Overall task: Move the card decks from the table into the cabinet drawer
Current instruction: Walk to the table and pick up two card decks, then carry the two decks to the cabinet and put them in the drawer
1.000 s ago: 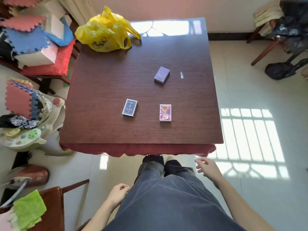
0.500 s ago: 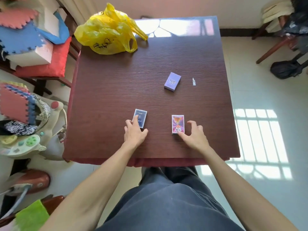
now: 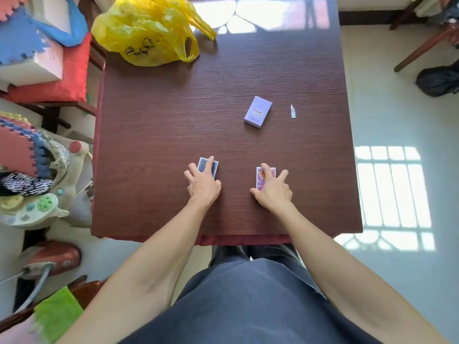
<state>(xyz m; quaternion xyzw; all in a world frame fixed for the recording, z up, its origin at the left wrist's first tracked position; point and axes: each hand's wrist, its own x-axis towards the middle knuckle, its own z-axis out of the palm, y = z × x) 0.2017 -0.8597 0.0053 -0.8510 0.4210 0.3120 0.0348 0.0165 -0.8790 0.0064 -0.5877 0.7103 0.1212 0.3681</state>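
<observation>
Three card decks lie on the dark wooden table. A dark blue deck lies flat near the front, and my left hand rests on it, index finger along its top, the other fingers spread. A pink and purple deck lies flat to its right under my right hand, index finger on top, thumb at its near left corner. A lavender deck sits alone farther back, right of centre. No cabinet or drawer is in view.
A yellow plastic bag sits at the table's back left. A small paper scrap lies beside the lavender deck. Cushions and foam mats and a baby walker crowd the left. A chair and a black bag stand at the far right.
Both hands rose from beside my legs to the table and moved forward onto the two near decks. My view has come closer to the table.
</observation>
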